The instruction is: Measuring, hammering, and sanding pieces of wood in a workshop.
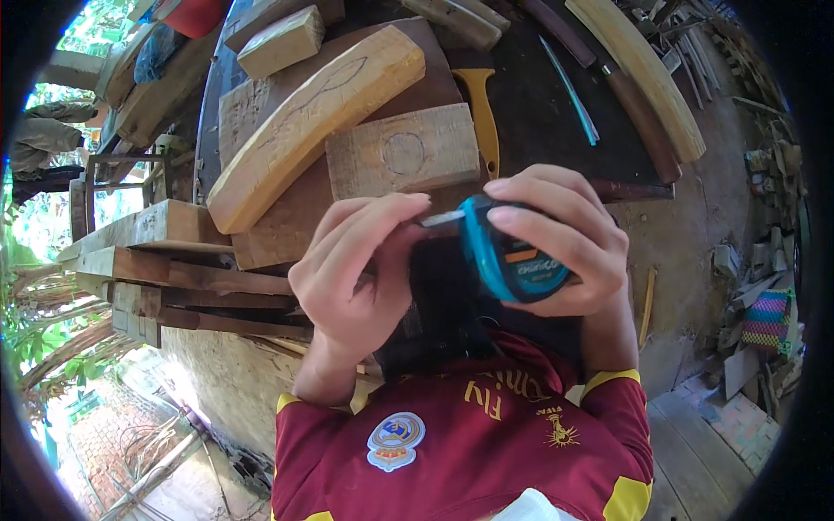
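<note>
My right hand [569,239] is wrapped round a teal and black tape measure [499,260], held in front of my chest. A short length of its blade [445,218] sticks out toward the left. The fingertips and thumb of my left hand [360,260] pinch the end of that blade. Just beyond my hands lies a wooden block [404,152] with a circle drawn on its top. A long, slightly curved timber piece [317,122] with a pencilled outline lies at a slant behind and left of the block.
A yellow-handled tool [479,113] lies right of the block. Farther right on the dark table [539,113] are a thin pointed blue-and-silver tool [573,100] and a curved wood piece [643,74]. Stacked planks [191,273] jut out at the left. A woven basket [768,319] stands at the far right.
</note>
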A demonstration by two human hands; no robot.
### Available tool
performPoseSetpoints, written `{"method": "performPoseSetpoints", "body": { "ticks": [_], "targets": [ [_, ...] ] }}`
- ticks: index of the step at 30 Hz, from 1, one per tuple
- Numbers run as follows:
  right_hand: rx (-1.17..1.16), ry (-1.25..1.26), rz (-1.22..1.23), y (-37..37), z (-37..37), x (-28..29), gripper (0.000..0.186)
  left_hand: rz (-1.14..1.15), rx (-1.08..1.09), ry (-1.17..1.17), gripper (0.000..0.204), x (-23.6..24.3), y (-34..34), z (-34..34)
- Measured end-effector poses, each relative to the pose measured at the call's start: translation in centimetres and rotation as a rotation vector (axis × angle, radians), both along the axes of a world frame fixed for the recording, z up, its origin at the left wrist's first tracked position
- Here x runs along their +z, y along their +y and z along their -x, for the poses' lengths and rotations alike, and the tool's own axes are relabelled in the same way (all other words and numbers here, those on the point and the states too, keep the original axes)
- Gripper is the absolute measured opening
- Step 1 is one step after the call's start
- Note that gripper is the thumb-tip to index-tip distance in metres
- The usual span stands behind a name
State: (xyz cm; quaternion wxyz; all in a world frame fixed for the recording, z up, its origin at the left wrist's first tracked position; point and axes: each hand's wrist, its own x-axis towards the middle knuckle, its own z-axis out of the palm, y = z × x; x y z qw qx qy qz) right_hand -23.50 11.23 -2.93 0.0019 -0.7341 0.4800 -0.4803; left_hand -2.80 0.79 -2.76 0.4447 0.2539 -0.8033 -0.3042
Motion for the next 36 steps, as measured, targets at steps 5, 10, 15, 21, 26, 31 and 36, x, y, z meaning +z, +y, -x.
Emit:
{"method": "performPoseSetpoints", "body": {
  "ticks": [5,10,15,21,26,31,36],
  "targets": [
    [-0.248,0.117,0.013,0.3,1.2,-0.1,0.058,0.208,0.150,-0.022,0.033,-0.8,-1.9,-0.5],
    [-0.398,0.221,0.058,0.9,3.3,-0.2,0.054,0.141,0.132,-0.038,0.036,-0.5,-2.3,-0.1],
    [-0.419,0.227,0.062,1.0,3.7,-0.5,0.051,0.221,0.142,-0.117,0.044,-0.2,-3.0,0.6],
    [-0.381,0.224,0.009,1.1,3.7,-1.4,0.049,0.187,0.091,-0.122,0.046,-0.5,-3.6,1.3],
    [-0.388,0.233,0.013,1.1,3.4,-1.5,0.048,0.144,0.073,-0.161,0.046,0.0,-3.5,1.3],
    [-0.364,0.247,0.002,1.0,3.5,-1.3,0.047,0.140,0.038,-0.245,0.039,0.5,-4.0,1.1],
    [-0.346,0.248,0.005,0.7,3.6,-0.9,0.044,0.130,-0.036,-0.305,0.023,0.8,-5.1,1.3]
  ]
}}
